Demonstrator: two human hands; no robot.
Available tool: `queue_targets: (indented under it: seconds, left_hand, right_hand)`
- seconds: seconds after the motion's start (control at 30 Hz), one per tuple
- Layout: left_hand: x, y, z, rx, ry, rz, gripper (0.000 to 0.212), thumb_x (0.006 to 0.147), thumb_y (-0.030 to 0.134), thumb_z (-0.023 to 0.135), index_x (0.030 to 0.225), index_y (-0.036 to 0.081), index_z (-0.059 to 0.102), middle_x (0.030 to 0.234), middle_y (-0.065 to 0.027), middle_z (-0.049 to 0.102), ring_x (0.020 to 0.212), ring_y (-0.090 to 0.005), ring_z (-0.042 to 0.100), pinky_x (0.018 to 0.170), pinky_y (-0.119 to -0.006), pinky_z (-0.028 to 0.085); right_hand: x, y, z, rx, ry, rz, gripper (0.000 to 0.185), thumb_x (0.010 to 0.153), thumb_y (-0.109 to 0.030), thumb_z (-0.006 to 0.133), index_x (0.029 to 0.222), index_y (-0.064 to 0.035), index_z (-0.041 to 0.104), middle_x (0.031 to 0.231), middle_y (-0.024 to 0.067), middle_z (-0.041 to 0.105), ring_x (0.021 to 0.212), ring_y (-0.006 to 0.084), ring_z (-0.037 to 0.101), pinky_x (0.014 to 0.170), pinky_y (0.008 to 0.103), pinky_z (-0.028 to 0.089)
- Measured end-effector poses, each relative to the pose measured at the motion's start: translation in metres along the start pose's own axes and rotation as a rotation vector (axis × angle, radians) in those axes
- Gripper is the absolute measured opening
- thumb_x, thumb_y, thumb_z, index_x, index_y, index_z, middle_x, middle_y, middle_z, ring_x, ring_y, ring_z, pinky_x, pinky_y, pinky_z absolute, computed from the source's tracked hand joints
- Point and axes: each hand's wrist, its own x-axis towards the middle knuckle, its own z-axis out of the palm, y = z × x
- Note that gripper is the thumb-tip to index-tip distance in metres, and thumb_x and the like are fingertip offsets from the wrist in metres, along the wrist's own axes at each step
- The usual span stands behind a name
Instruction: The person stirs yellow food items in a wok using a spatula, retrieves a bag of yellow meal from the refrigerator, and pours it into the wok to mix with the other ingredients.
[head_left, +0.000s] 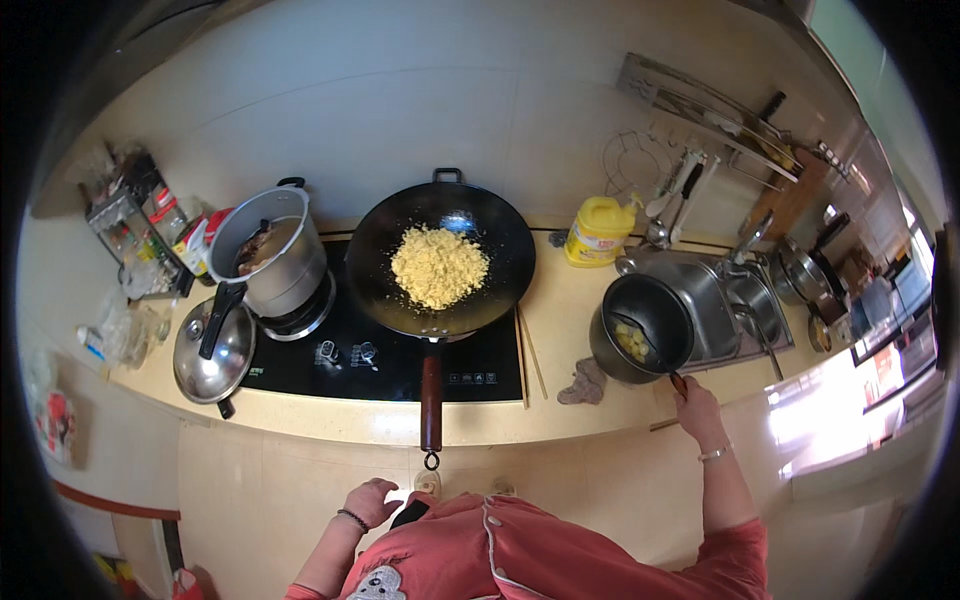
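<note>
My right hand (699, 412) grips the brown wooden handle (679, 385) of a dark utensil that reaches into a deep dark pot (634, 365). Pale yellow pieces (631, 342) lie at the bottom of that pot, which is beside the sink. My left hand (371, 502) hangs low in front of my body, fingers apart, holding nothing. Ahead of me, a black wok (502, 247) on the cooktop contains a heap of crumbly yellow food (439, 266). Its dark wooden handle (431, 397) points towards me.
An open metal pot (289, 274) stands left of the wok, with its lid (215, 350) near the counter edge. Chopsticks (531, 352), a grey cloth (583, 382) and a yellow jug (598, 232) lie or stand between cooktop (300, 371) and steel sink (694, 289). Utensils hang behind.
</note>
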Motion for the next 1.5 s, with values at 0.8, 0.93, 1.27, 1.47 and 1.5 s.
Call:
queue_targets:
  seconds: [0.8, 0.93, 1.27, 1.47, 1.5]
  left_hand:
    - [-0.044, -0.038, 0.038, -0.139, 0.015, -0.279, 0.039, 0.079, 0.035, 0.059, 0.110, 0.012, 0.059, 0.113, -0.0136, 0.057, 0.102, -0.0281, 0.056, 0.087, -0.036, 0.046]
    - [-0.044, -0.051, 0.045, -0.122, 0.007, -0.297, 0.038, 0.079, 0.035, 0.059, 0.109, 0.012, 0.059, 0.113, -0.0136, 0.057, 0.102, -0.0283, 0.056, 0.087, -0.036, 0.046]
    - [-0.024, -0.063, 0.046, -0.085, -0.018, -0.203, 0.034, 0.079, 0.024, 0.061, 0.111, 0.013, 0.057, 0.114, -0.0124, 0.057, 0.103, -0.0279, 0.055, 0.087, -0.036, 0.046]
    - [-0.018, -0.058, 0.039, -0.104, -0.028, -0.197, 0.034, 0.077, 0.020, 0.061, 0.111, 0.013, 0.057, 0.113, -0.0125, 0.057, 0.103, -0.0279, 0.055, 0.086, -0.036, 0.046]
    - [-0.017, -0.056, 0.037, -0.114, -0.032, -0.189, 0.034, 0.077, 0.021, 0.061, 0.110, 0.013, 0.057, 0.113, -0.0127, 0.057, 0.103, -0.0280, 0.055, 0.086, -0.036, 0.046]
  right_hand:
    - [0.093, -0.281, 0.011, 0.145, 0.237, -0.587, 0.044, 0.084, -0.021, 0.054, 0.127, -0.0164, 0.045, 0.068, 0.0159, 0.059, 0.062, 0.0345, 0.059, 0.057, 0.0451, 0.047]
    - [0.094, -0.287, -0.004, 0.148, 0.257, -0.549, 0.043, 0.084, -0.021, 0.054, 0.126, -0.0142, 0.046, 0.067, 0.0154, 0.059, 0.061, 0.0337, 0.059, 0.056, 0.0440, 0.047]
    - [0.023, -0.234, -0.040, -0.179, 0.168, -0.776, 0.043, 0.081, -0.013, 0.053, 0.124, -0.0187, 0.048, 0.066, 0.0130, 0.054, 0.053, 0.0316, 0.056, 0.049, 0.0401, 0.046]
    - [0.005, -0.198, -0.079, -0.330, 0.282, -0.720, 0.049, 0.075, -0.008, 0.054, 0.122, -0.0194, 0.051, 0.066, 0.0113, 0.053, 0.050, 0.0264, 0.056, 0.043, 0.0371, 0.044]
    - [0.006, -0.199, -0.078, -0.317, 0.279, -0.730, 0.049, 0.075, -0.008, 0.054, 0.122, -0.0196, 0.051, 0.066, 0.0113, 0.053, 0.050, 0.0265, 0.056, 0.043, 0.0371, 0.044]
